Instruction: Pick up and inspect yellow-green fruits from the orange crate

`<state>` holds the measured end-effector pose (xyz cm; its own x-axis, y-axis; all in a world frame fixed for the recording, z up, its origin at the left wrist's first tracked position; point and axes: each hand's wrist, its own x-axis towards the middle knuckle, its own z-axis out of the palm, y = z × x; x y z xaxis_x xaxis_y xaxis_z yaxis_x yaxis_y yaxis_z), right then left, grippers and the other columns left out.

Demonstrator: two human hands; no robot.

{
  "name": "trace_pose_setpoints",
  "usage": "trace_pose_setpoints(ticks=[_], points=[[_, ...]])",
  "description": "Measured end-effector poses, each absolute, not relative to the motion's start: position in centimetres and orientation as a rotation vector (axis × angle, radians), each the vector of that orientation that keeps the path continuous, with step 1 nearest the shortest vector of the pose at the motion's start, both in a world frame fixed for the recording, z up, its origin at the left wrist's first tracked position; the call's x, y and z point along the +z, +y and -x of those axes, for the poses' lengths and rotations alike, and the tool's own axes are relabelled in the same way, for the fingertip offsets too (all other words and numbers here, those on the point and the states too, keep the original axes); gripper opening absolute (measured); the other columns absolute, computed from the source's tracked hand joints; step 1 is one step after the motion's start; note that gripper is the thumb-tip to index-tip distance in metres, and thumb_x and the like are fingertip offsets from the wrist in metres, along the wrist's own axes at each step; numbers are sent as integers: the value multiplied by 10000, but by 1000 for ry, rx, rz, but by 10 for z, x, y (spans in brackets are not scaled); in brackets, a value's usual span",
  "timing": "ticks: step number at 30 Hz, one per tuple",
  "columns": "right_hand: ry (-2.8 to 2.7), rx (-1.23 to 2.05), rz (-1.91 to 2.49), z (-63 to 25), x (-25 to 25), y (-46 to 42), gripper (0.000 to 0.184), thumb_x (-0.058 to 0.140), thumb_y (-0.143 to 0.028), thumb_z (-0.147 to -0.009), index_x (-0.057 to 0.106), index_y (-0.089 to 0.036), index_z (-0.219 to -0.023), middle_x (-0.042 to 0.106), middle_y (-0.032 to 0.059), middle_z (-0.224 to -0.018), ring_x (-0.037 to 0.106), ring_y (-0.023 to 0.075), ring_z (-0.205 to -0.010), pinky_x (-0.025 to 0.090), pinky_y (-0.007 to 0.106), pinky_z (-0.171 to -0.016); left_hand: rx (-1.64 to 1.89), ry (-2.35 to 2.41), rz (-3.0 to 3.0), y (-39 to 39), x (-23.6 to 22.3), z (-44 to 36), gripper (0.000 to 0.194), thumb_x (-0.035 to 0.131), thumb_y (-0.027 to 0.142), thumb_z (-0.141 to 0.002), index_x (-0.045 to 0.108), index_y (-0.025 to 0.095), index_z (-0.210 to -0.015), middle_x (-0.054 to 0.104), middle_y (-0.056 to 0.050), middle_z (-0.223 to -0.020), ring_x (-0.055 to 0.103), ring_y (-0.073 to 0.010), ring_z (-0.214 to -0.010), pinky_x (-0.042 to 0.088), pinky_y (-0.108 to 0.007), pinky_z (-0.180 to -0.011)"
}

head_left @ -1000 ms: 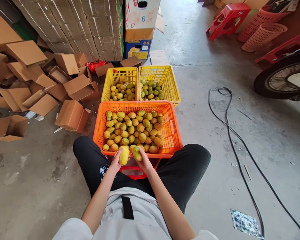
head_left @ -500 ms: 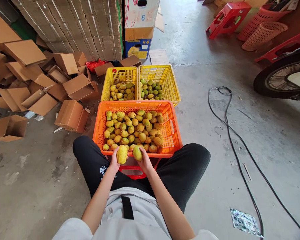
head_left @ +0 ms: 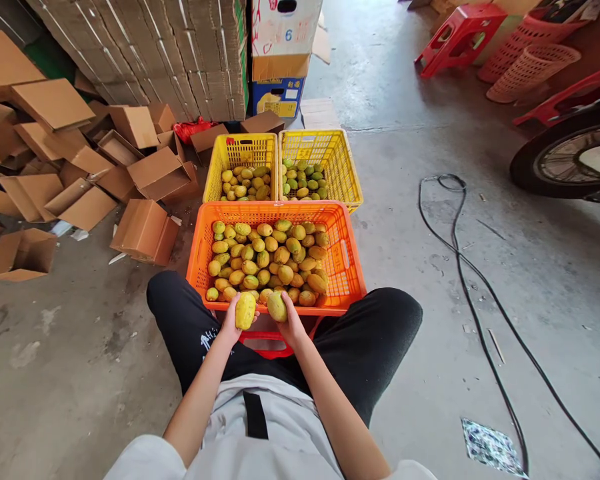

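My left hand (head_left: 231,321) is closed around a lumpy, yellow oval fruit (head_left: 245,311). In my right hand (head_left: 292,325) I grip a greener oval fruit (head_left: 277,307). Both hands are side by side just over the near rim of an orange crate (head_left: 353,293), a small gap between the two fruits. Many similar yellow and green fruits (head_left: 260,258) fill much of that crate, though its right end shows bare mesh. Their exact kind I cannot tell.
Behind stand two yellow crates, a left one (head_left: 213,167) and a right one (head_left: 347,163), each partly filled with fruit. Cardboard boxes (head_left: 150,230) are heaped at left. A black cable (head_left: 460,253) and a motorcycle wheel (head_left: 555,157) are at right. A red stool (head_left: 463,37) stands farther back.
Both fruits have turned slightly in my fingers, the hands staying in nearly the same place. The whole view has shifted very slightly; the crates look the same.
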<state>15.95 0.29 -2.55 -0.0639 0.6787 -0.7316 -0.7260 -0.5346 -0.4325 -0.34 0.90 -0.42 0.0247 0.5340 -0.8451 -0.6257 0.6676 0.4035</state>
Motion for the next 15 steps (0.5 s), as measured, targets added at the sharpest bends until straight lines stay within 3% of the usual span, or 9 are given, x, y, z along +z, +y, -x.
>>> trace_pose_setpoints(ticks=[4,7,10,15], points=[[-55,1726,1176,-155,-24,2,352,901,-504,-697,743,-259,-895,772,-40,-862,710,160,-808,562,245,-666,937,1257,41,6,-5,0,273,722,301,-933,680,106,-1120,791,-120,-868,756,-199,-666,643,-303,-660],[-142,1711,1159,-154,-22,0,359,918,-503,-693,752,-259,-896,758,-45,-846,679,149,-784,539,238,-659,971,1263,36,3,-4,-1,366,837,188,-811,648,147,-1122,795,-107,-929,786,-229,-804,661,-357,-803],[-173,1682,1188,-153,-19,-1,379,939,-493,-664,760,-247,-890,751,-43,-840,655,132,-768,521,218,-661,999,1271,58,2,-3,-1,345,829,177,-802,645,169,-1094,785,-81,-911,783,-225,-838,660,-364,-835],[-169,1698,1236,-153,-18,-1,396,932,-482,-657,747,-248,-916,757,-38,-846,653,142,-723,506,232,-609,1001,1259,111,6,-3,0,165,676,259,-924,687,138,-1036,765,-68,-833,737,-181,-732,666,-342,-792]])
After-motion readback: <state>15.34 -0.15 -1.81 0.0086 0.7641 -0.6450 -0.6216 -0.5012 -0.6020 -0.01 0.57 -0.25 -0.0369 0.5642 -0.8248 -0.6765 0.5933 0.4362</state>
